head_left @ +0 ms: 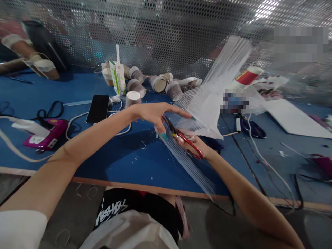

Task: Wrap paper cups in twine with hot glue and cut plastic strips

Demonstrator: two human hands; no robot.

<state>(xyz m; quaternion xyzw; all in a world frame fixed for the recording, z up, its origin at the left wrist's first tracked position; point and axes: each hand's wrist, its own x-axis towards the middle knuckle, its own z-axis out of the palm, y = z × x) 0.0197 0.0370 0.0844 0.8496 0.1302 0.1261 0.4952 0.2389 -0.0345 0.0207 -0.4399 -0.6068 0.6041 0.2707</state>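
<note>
The sheer white fabric (pixel 207 107) spreads over the right-hand middle of the tabletop (pixel 116 159), rising toward the perforated panel (pixel 166 38), while a narrow striped strip of it runs toward the front edge. It looks light, limp and easily creased, perhaps slippery; the gathered folds seem a surer hold than the loose edge. The scissors (pixel 185 139) look stiff and are best taken by their red handles, clear of the blades. The right hand (pixel 199 143) is closed around those handles, the blades pointing toward the left hand (pixel 155 114). That hand's thumb and forefinger are spread well apart beside the fabric; its other fingers are mostly hidden, so I cannot tell whether they grip any. Behind stand spools (pixel 136 88) and a drink carton (pixel 118 79).
</note>
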